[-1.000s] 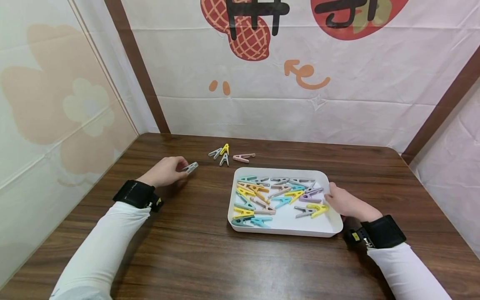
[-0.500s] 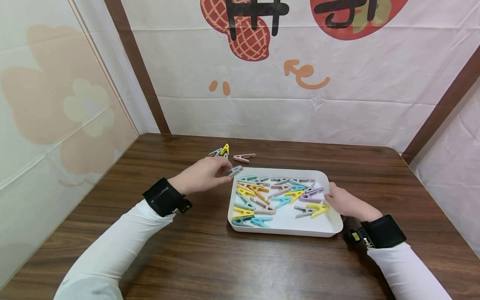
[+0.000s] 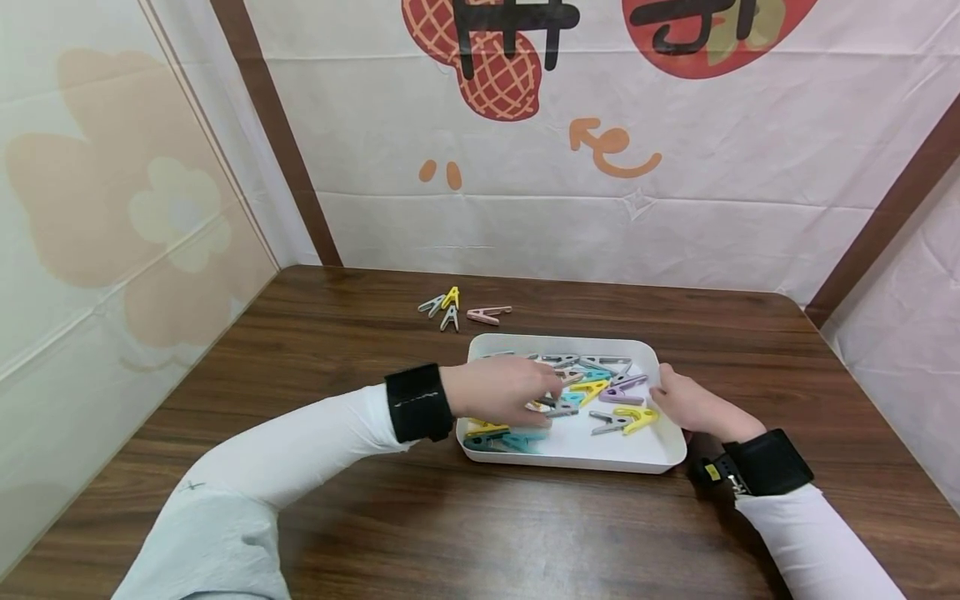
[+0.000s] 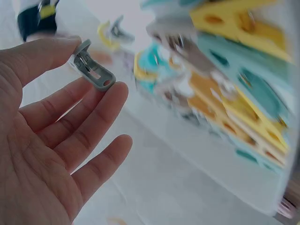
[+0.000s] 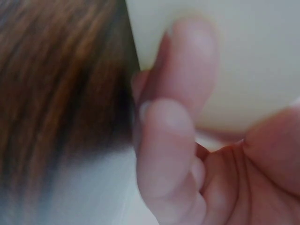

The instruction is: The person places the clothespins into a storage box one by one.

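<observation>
Over the left half of a white tray (image 3: 577, 462), my left hand (image 3: 498, 387) pinches a grey clothespin (image 4: 95, 70) between thumb and fingers. In the left wrist view the other fingers are partly spread. Several clothespins lie in the tray, among them a yellow clothespin (image 3: 637, 418), a purple clothespin (image 3: 621, 397) and a teal clothespin (image 3: 487, 442); my left hand covers some of them. At the tray's right edge my right hand (image 3: 693, 406) grips the wall, thumb on the rim and fingers curled outside against it, as the right wrist view shows blurrily.
Behind the tray, on the brown wooden table (image 3: 360, 517), lie a pink clothespin (image 3: 487, 315), a yellow clothespin (image 3: 451, 297) and two pale grey clothespins, one of them upright-looking (image 3: 450, 317). A printed white cloth (image 3: 360, 233) hangs along the back and sides.
My left hand has carried the grey clothespin from the left part of the table rightward, past the tray's left rim, to above the tray. My right hand stays on the tray edge.
</observation>
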{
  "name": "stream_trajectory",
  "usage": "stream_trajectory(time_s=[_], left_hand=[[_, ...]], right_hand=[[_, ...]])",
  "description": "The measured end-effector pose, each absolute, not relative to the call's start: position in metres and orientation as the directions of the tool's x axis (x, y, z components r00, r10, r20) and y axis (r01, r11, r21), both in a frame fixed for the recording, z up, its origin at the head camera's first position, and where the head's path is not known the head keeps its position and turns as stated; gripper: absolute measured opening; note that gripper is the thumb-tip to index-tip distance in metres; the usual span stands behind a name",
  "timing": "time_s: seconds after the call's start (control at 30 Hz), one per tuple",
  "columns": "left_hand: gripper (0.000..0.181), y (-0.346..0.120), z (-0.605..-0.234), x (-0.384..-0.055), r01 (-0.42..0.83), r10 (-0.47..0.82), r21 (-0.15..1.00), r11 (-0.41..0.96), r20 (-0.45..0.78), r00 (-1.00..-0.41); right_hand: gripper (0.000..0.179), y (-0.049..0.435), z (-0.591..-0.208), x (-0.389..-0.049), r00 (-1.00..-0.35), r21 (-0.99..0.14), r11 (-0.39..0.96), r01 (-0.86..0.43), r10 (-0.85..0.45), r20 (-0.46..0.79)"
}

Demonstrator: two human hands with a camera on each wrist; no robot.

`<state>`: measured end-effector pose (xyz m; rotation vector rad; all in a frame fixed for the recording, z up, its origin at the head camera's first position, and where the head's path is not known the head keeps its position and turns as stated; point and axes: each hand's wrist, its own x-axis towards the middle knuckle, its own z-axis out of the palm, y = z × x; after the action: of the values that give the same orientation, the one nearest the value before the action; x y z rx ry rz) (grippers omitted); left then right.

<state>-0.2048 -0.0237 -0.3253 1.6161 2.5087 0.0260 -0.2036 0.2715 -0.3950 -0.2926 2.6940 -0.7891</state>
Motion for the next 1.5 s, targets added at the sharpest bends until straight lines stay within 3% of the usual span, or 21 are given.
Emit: stream_trajectory(time_s=[0.13,0.33,0.97,1.5], left_hand=[[0.024,-0.005,-0.331,-0.199,0.932,0.918,0.035,0.360,-0.191,-0.347],[0.022,0.013,-0.336,-0.194,0.949,0.912,-0.027,0.314,-0.271,-0.309],[0.012,0.019,-0.350,-0.193,0.940,0.878,-0.090,0.329,-0.338,-0.340],[0.011,0.010,-0.355,-0.195,0.926,0.875,-0.114,0.361,-0.302,-0.378]], right_hand=[[0.040,0.271,-0.395,-0.204,-0.928,-0.553,0.826,-0.103,-0.280,-0.245],[0.040,0.272,-0.394,-0.204,-0.930,-0.558,0.824,-0.098,-0.276,-0.244],[0.044,0.272,-0.396,-0.203,-0.927,-0.575,0.813,-0.089,-0.278,-0.250],[0.046,0.270,-0.395,-0.202,-0.928,-0.562,0.822,-0.092,-0.275,-0.250]])
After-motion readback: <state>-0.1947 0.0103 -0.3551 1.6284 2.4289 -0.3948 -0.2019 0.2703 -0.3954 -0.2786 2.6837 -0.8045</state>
